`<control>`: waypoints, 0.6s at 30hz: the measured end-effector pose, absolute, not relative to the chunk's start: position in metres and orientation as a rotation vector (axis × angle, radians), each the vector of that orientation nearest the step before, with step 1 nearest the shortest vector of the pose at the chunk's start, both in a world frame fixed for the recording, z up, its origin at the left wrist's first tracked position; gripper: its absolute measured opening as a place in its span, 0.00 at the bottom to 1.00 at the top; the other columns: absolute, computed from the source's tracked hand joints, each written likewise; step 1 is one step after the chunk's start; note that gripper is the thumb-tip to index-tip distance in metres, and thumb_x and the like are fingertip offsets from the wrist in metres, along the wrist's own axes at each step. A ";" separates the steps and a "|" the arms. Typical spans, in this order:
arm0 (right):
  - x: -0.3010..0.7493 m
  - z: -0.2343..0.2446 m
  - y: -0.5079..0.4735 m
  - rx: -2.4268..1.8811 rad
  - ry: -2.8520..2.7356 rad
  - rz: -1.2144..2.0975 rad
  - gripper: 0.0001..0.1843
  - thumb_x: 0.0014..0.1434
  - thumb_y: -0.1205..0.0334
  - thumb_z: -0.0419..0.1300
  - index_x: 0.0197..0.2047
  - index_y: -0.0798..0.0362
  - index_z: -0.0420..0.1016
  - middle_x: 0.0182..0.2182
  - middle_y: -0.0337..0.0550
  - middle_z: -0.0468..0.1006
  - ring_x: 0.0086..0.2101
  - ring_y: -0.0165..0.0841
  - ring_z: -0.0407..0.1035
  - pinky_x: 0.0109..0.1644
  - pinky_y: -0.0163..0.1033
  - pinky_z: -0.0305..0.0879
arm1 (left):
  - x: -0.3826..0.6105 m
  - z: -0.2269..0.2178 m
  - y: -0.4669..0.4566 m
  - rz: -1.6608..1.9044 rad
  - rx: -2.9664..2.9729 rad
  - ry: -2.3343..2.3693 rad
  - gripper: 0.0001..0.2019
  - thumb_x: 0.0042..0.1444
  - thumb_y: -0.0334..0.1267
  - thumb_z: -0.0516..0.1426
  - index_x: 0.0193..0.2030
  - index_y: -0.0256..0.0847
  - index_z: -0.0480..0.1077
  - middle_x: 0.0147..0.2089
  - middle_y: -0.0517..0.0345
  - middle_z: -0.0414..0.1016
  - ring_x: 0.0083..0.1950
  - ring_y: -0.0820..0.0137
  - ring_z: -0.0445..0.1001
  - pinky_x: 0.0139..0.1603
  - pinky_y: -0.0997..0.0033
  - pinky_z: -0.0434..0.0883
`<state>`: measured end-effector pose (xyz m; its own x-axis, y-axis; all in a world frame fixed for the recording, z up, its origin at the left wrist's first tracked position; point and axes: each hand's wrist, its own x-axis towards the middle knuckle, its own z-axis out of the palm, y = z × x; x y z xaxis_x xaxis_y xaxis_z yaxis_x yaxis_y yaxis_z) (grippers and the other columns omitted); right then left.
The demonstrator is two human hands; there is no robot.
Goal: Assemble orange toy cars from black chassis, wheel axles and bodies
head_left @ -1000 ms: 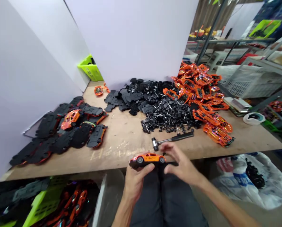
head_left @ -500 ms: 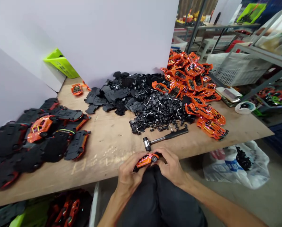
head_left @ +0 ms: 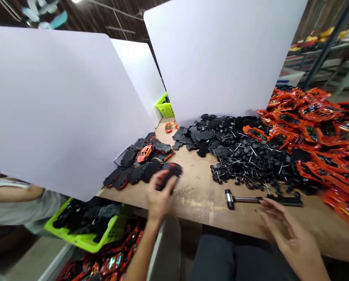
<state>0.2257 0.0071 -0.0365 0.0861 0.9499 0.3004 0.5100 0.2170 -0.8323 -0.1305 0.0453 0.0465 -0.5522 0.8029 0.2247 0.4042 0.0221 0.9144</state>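
black-and-orange plastic toy car [head_left: 169, 175] gripped in closed left hand [head_left: 159, 197], long axis slanting over the worktop [head_left: 197, 207] edge; open right hand [head_left: 289, 238] well apart, nearest black-handled steel hammer [head_left: 244, 200].

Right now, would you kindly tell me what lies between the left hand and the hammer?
Bare plywood tabletop with pale scuffs lies between the left hand and the hammer, in the head view.

Toy car [head_left: 169, 174] now in left hand [head_left: 159, 197]
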 end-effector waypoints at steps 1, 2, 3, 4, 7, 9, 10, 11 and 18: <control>0.229 -0.034 0.009 -1.438 -1.552 0.552 0.24 0.66 0.42 0.62 0.59 0.46 0.75 0.52 0.49 0.84 0.47 0.48 0.81 0.53 0.52 0.80 | -0.160 0.052 0.059 1.654 1.252 2.099 0.20 0.55 0.49 0.68 0.52 0.41 0.78 0.48 0.50 0.80 0.49 0.57 0.76 0.57 0.57 0.71; 0.232 -0.029 0.012 -1.439 -1.570 0.508 0.23 0.67 0.43 0.61 0.58 0.46 0.75 0.51 0.49 0.83 0.46 0.47 0.81 0.54 0.53 0.79 | -0.190 0.055 0.074 1.713 1.285 2.228 0.21 0.57 0.48 0.66 0.53 0.39 0.78 0.50 0.48 0.79 0.52 0.56 0.76 0.60 0.54 0.70; 0.232 -0.024 0.016 -1.431 -1.606 0.458 0.22 0.68 0.44 0.61 0.58 0.46 0.75 0.52 0.49 0.83 0.48 0.47 0.80 0.56 0.54 0.78 | -0.216 0.056 0.091 1.737 1.311 2.360 0.20 0.60 0.47 0.64 0.53 0.37 0.77 0.52 0.45 0.78 0.54 0.54 0.75 0.63 0.51 0.68; 0.232 -0.017 0.020 -1.415 -1.648 0.402 0.21 0.69 0.45 0.61 0.59 0.46 0.75 0.54 0.49 0.81 0.50 0.47 0.79 0.58 0.56 0.76 | -0.239 0.054 0.107 1.670 1.348 2.494 0.19 0.62 0.45 0.61 0.54 0.35 0.76 0.55 0.41 0.76 0.59 0.52 0.73 0.65 0.48 0.65; 0.229 -0.001 0.040 -1.361 -1.744 0.228 0.17 0.72 0.51 0.58 0.60 0.45 0.74 0.56 0.49 0.78 0.56 0.47 0.74 0.64 0.58 0.70 | -0.277 0.046 0.143 1.416 1.335 2.740 0.19 0.62 0.44 0.60 0.54 0.33 0.75 0.64 0.30 0.67 0.70 0.38 0.60 0.69 0.32 0.55; 0.227 0.007 0.053 -1.355 -1.761 0.149 0.15 0.73 0.55 0.57 0.59 0.46 0.74 0.54 0.49 0.78 0.55 0.46 0.73 0.63 0.57 0.69 | -0.278 0.044 0.150 1.443 1.278 2.789 0.24 0.61 0.45 0.61 0.59 0.31 0.72 0.69 0.25 0.61 0.73 0.32 0.54 0.68 0.26 0.50; 0.226 0.009 0.059 -1.356 -1.762 0.123 0.14 0.73 0.56 0.56 0.59 0.46 0.74 0.53 0.49 0.78 0.54 0.46 0.73 0.62 0.56 0.69 | -0.272 0.044 0.150 1.515 1.272 2.782 0.26 0.61 0.46 0.60 0.61 0.30 0.70 0.70 0.24 0.59 0.73 0.32 0.53 0.68 0.25 0.49; 0.223 0.010 0.065 -1.349 -1.769 0.109 0.13 0.73 0.57 0.57 0.58 0.46 0.74 0.51 0.49 0.79 0.53 0.45 0.73 0.61 0.55 0.69 | -0.260 0.044 0.149 1.587 1.298 2.732 0.27 0.62 0.46 0.58 0.63 0.31 0.68 0.70 0.24 0.59 0.73 0.33 0.53 0.68 0.27 0.50; 0.169 -0.002 0.097 -1.170 -2.219 0.090 0.08 0.74 0.62 0.56 0.48 0.49 0.77 0.43 0.45 0.81 0.43 0.41 0.71 0.46 0.47 0.65 | -0.117 0.005 0.203 1.408 1.659 1.864 0.10 0.56 0.46 0.65 0.33 0.43 0.75 0.33 0.50 0.78 0.35 0.57 0.77 0.41 0.56 0.73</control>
